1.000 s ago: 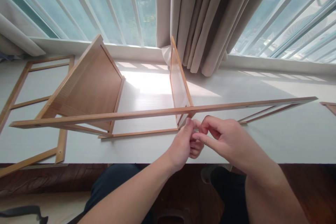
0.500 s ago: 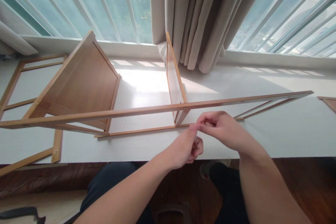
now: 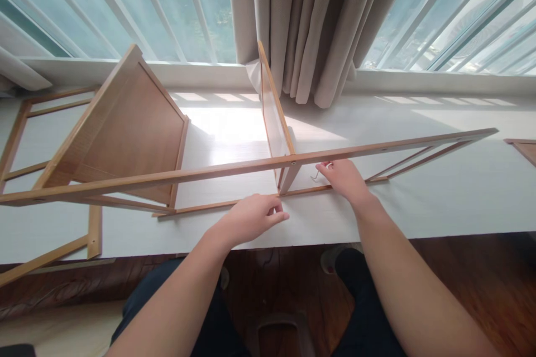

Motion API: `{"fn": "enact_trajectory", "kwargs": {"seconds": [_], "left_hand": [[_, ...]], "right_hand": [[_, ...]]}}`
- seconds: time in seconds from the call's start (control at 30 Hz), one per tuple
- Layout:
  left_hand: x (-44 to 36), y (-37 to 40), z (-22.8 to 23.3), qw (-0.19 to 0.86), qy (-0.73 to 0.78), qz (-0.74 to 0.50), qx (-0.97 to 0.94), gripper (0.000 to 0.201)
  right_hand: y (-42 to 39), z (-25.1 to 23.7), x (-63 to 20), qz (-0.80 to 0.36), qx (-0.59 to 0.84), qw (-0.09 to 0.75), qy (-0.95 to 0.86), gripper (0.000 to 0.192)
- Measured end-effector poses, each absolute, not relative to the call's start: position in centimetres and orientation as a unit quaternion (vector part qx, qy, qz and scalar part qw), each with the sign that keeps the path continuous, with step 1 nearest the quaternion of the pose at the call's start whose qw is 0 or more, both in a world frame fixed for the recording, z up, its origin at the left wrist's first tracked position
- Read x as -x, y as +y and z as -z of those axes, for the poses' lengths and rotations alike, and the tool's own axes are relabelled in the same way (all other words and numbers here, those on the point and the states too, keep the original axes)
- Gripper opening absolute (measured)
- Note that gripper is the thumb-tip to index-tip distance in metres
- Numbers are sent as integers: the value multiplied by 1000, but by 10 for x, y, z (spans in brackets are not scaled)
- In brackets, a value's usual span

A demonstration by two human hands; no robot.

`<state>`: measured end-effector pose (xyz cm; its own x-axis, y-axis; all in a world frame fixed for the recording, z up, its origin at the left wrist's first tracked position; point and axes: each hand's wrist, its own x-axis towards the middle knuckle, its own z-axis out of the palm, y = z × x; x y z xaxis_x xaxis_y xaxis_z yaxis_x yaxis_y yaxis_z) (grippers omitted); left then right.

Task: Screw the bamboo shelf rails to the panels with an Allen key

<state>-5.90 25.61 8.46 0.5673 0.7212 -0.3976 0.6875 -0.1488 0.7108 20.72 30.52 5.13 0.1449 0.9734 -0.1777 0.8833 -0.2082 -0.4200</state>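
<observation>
My right hand (image 3: 342, 177) pinches a hex key (image 3: 316, 175), a thin bent metal piece, just below the long upper rail of a wooden frame (image 3: 234, 168). A screw head (image 3: 293, 163) shows in that rail, where an upright wooden panel (image 3: 274, 100) meets it. The hex key is to the right of this joint and apart from it. My left hand (image 3: 255, 215) hovers by the lower rail (image 3: 209, 207), left of the panel's foot. Its thumb stands apart from its curled fingers, and nothing shows in it.
A broad wooden panel (image 3: 129, 134) leans at the left, with a ladder-like wooden frame (image 3: 19, 134) behind it. Loose wooden bars (image 3: 94, 231) lie at the front left of the white surface (image 3: 439, 201). A curtain (image 3: 310, 28) hangs behind. Another wooden piece (image 3: 523, 148) lies far right.
My hands were together in front of the frame and have parted. The right moved up to the upper rail with the hex key now visible; the left moved leftward and its thumb came away.
</observation>
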Motion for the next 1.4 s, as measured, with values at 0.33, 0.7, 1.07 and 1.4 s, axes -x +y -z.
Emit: {"fn": "enact_trajectory", "kwargs": {"seconds": [0.33,0.7,1.07,1.4], "left_hand": [[75,263,-50,285,573,-117,-759,29],[54,269,-33,253,555,-83,-788,44],[59,272,-21,291,528,-149,-784,40],[59,273,-23,304,528,-149,-779,38]], "right_hand": [[312,-45,-201,-173,752,38,-635,42],[281,-55,-162,-271,580,-15,-768,44],[273,-59,-149,-221,538,-58,-812,25],[276,-57,-150,-235,539,-53,-807,33]]}}
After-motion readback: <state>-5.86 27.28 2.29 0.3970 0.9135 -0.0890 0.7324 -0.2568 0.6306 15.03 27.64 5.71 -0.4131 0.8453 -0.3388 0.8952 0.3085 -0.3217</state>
